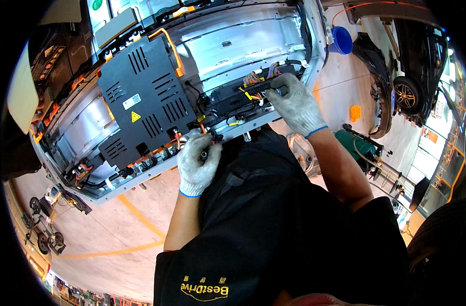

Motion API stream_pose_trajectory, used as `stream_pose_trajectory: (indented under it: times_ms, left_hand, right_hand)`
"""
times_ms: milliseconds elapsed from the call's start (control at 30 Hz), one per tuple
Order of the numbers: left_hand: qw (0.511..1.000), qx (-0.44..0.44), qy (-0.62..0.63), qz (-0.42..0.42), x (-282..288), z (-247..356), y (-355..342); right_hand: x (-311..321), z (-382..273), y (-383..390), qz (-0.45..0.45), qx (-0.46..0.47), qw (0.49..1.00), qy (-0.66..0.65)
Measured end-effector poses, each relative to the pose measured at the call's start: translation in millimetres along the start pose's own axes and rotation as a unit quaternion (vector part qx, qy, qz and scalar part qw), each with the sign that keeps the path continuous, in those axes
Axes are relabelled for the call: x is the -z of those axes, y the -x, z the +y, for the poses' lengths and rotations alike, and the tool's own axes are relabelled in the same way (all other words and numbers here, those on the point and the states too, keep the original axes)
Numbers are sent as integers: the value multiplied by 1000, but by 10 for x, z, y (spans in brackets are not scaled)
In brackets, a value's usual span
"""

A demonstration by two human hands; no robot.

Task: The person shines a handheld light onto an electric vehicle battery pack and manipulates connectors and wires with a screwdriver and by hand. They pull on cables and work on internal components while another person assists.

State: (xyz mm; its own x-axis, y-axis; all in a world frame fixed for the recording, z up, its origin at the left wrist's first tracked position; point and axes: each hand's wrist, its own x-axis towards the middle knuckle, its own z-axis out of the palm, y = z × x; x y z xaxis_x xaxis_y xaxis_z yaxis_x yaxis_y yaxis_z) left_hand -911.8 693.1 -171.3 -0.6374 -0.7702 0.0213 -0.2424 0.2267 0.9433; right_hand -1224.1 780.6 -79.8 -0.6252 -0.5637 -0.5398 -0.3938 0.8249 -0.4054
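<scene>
Both my hands wear white knit gloves with blue cuffs. My left hand [198, 162] is closed at the near edge of an open metal battery case [263, 120]. A small dark piece with a round metal end [204, 155] shows between its thumb and fingers; I cannot make out its kind. Farther right, my right hand [295, 105] pinches at a bundle of thin coloured wires [253, 95] beside a long black module [228, 103]. The fingers partly hide the wires' ends. Left of the hands lies a black slotted cover [154, 115] with a yellow warning triangle.
Thick orange cables [178, 53] run over the case. A blue bucket [341, 40] stands beyond its right end. On the floor are an orange box [355, 113] and a green tank [351, 145]. A dark car [421, 71] is at far right, a wheeled stand [47, 224] at left.
</scene>
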Motion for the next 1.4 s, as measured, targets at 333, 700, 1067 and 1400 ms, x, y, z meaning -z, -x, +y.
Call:
stream_pose_trajectory:
  times_ms: [333,700,1067,1400]
  left_hand:
    - [1000,-4,-5,-5,21,-4,8]
    - [999,41,23,10,12,84,-15]
    - [975,69,-188,-93,-231,705,-700]
    - [976,178,-69,-103,-323,661,-670]
  right_hand:
    - [11,-6,8,-9,17,1000,-4]
    - [87,45,173,35,35,999,7]
    - [-172,106,573,45,202,977,-60]
    - [-444,-143,254,93,363,925,57]
